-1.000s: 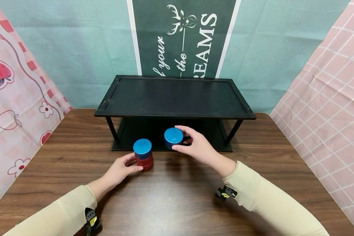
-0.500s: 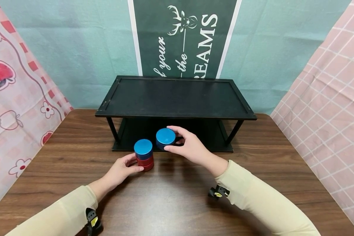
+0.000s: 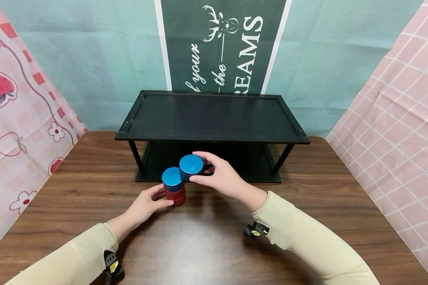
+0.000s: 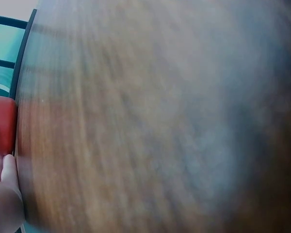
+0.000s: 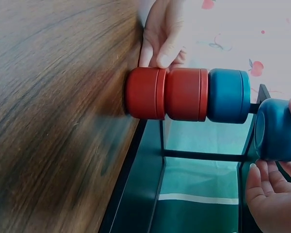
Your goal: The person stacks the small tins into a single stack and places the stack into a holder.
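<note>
A stack of round metal tins stands on the table: a red tin [image 5: 144, 93] at the bottom, a second red tin [image 5: 185, 94] above it, then a blue tin [image 3: 172, 177]. My left hand [image 3: 146, 208] holds the lower part of the stack, thumb in front and fingers behind on the red. Another blue tin [image 3: 191, 163] is raised in my right hand [image 3: 222, 176], pinched between thumb and fingers. It hovers at the upper right of the stack, slightly tilted in the right wrist view [image 5: 280, 130]. In the left wrist view only a red tin [image 4: 2, 125] shows.
Behind the tins is a black two-tier rack [image 3: 214, 118], its lower shelf [image 3: 235, 166] close to the hands. The brown wooden table [image 3: 207, 245] spreads in front. Fabric hangs at the back and both sides.
My right hand has carried its blue tin leftward, from clear of the stack to right beside the top tin. The left hand and the stack have stayed in place.
</note>
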{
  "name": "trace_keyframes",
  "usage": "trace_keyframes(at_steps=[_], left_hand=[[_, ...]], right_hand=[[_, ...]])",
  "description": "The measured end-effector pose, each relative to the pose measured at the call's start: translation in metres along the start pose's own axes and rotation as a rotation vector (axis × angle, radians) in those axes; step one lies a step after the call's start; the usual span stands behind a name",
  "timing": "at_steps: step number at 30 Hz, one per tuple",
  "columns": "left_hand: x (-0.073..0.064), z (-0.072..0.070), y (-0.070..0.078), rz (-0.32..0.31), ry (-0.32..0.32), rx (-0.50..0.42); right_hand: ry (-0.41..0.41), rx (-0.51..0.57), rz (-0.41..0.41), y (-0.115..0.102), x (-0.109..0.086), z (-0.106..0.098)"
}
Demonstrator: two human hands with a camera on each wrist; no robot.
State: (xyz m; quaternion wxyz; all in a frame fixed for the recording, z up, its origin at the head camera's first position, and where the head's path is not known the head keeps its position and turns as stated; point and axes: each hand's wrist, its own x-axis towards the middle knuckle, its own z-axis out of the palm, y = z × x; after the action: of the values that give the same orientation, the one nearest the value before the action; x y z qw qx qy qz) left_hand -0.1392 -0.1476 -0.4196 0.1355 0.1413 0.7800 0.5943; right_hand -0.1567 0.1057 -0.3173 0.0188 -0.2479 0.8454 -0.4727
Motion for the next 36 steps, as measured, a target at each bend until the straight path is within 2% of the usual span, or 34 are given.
trace_keyframes(at_steps=[11, 22, 36], left_hand=[[0.001, -0.001, 0.004, 0.015, -0.008, -0.011], [0.000, 0.001, -0.002, 0.019, -0.009, -0.022], [0.000, 0.000, -0.002, 0.025, -0.016, -0.006]], right_hand=[[-0.002, 0.013, -0.031, -0.005, 0.010, 0.008], [-0.051, 0.034, -0.035, -0.008, 0.014, 0.019], [-0.071, 0.001, -0.066, -0.011, 0.018, 0.028]])
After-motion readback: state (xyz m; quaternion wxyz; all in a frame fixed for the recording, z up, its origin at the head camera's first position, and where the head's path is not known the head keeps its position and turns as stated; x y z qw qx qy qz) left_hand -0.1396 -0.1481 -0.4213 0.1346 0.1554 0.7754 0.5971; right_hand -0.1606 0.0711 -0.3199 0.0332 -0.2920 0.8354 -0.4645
